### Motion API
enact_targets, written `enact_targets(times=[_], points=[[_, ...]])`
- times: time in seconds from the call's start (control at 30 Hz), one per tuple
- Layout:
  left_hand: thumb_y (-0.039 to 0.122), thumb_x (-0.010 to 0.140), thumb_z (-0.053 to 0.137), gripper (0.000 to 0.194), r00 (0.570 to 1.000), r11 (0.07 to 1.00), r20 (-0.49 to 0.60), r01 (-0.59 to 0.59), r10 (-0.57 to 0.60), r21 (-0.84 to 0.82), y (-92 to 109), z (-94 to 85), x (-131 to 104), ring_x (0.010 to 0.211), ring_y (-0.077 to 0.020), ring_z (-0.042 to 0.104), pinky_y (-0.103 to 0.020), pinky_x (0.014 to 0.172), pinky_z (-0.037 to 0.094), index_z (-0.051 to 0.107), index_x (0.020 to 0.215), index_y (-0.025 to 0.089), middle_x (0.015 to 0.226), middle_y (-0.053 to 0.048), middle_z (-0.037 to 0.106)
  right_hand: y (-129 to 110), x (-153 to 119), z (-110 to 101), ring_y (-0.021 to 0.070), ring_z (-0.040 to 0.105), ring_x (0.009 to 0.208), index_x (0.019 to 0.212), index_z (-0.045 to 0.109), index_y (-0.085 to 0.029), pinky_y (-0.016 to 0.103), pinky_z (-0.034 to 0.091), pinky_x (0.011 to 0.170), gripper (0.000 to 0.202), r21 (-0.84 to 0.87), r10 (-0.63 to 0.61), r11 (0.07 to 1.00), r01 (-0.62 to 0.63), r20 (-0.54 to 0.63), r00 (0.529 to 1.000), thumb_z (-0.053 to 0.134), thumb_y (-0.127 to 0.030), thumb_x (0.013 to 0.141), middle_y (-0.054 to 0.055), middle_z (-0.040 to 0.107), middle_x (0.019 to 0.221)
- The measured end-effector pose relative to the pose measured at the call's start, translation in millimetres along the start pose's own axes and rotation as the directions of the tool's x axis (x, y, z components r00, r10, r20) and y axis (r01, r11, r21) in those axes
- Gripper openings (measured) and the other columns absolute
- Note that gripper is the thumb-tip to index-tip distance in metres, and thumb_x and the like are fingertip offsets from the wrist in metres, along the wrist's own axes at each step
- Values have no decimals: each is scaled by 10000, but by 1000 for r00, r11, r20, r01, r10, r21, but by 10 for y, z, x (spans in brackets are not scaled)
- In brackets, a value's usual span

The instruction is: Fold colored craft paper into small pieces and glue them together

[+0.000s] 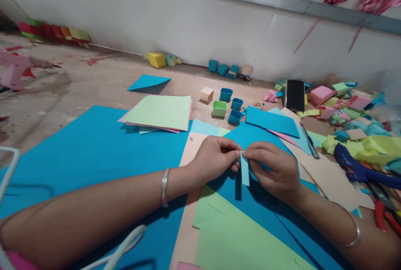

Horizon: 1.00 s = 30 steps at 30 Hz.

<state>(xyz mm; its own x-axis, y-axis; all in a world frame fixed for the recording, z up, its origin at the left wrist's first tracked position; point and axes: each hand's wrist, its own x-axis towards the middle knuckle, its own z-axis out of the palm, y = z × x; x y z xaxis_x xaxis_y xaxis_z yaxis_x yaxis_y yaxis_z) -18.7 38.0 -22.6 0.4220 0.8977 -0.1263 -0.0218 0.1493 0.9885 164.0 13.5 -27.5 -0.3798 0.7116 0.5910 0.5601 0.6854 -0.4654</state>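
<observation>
A narrow light-blue paper strip hangs down between my two hands, over a sheet of blue paper. My left hand pinches the strip's upper end from the left. From the other side, the fingertips of my right hand are closed on the same end. The fingers of both hands nearly meet there. Beneath and around them lie a light-green sheet and a peach sheet. Beyond the hands stand a small green paper box, several small blue boxes and a peach cube.
Stacked sheets lie left of the boxes. To the right are a phone, a cutter knife, a blue-handled tool, red-handled pliers and a scrap pile. A pink glue gun is far left. White wire crosses the front.
</observation>
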Motion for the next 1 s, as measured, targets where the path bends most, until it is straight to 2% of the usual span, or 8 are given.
enact_targets(times=[0.3, 0.43, 0.5, 0.57, 0.7, 0.8, 1.0], points=[[220, 816, 636, 144, 1000, 1000, 13, 15, -15, -25, 20, -1, 2, 547, -114, 616, -228, 570, 515, 689, 850, 91, 617, -37, 652, -22, 13, -14, 167, 659, 808, 909, 690, -229, 292, 531, 709, 216, 1, 1, 1000, -1, -24, 1000, 552, -79, 835, 66, 679, 899], [267, 830, 643, 170, 1000, 1000, -15, -3, 3, 27, 39, 8, -3, 521, -100, 594, -203, 539, 490, 678, 806, 102, 592, -21, 632, -19, 5, 1, 184, 655, 840, 897, 679, -242, 316, 526, 741, 186, 102, 92, 991, -89, -21, 996, 558, -113, 842, 49, 688, 891], [262, 836, 634, 160, 999, 997, -24, -31, 33, 74, 38, 13, -4, 520, -97, 593, -197, 533, 486, 677, 805, 111, 594, -12, 629, -22, 5, 13, 185, 648, 842, 898, 664, -239, 311, 520, 747, 143, 174, 195, 967, -188, -23, 980, 566, -146, 852, 39, 688, 877], [250, 847, 616, 148, 997, 991, -32, -69, 73, 118, 31, 17, -2, 523, -95, 593, -193, 535, 486, 681, 811, 122, 598, -2, 626, -31, 9, 23, 174, 636, 806, 913, 648, -228, 286, 510, 706, 87, 232, 323, 922, -311, -12, 946, 580, -201, 864, 32, 678, 868], [247, 853, 598, 141, 990, 973, -53, -119, 132, 197, 11, 17, -2, 544, -104, 606, -195, 529, 488, 691, 826, 144, 625, 0, 642, -52, 26, 47, 136, 581, 672, 882, 626, -205, 241, 463, 583, 122, 296, 485, 822, -486, 83, 871, 597, -324, 879, 10, 631, 787], [249, 841, 612, 137, 986, 963, -59, -141, 158, 228, 7, 21, -11, 572, -118, 625, -210, 541, 507, 701, 860, 147, 683, -13, 672, -56, 33, 61, 123, 556, 641, 858, 622, -198, 231, 438, 554, 149, 326, 521, 789, -521, 94, 848, 611, -346, 871, 2, 618, 764], [196, 770, 681, 128, 981, 965, -73, -163, 181, 205, -2, 38, -30, 661, -142, 660, -237, 624, 547, 710, 882, 141, 787, -40, 707, -74, 30, 67, 125, 558, 642, 846, 627, -192, 235, 438, 559, 130, 342, 540, 780, -524, 54, 840, 634, -322, 851, 3, 623, 757]])
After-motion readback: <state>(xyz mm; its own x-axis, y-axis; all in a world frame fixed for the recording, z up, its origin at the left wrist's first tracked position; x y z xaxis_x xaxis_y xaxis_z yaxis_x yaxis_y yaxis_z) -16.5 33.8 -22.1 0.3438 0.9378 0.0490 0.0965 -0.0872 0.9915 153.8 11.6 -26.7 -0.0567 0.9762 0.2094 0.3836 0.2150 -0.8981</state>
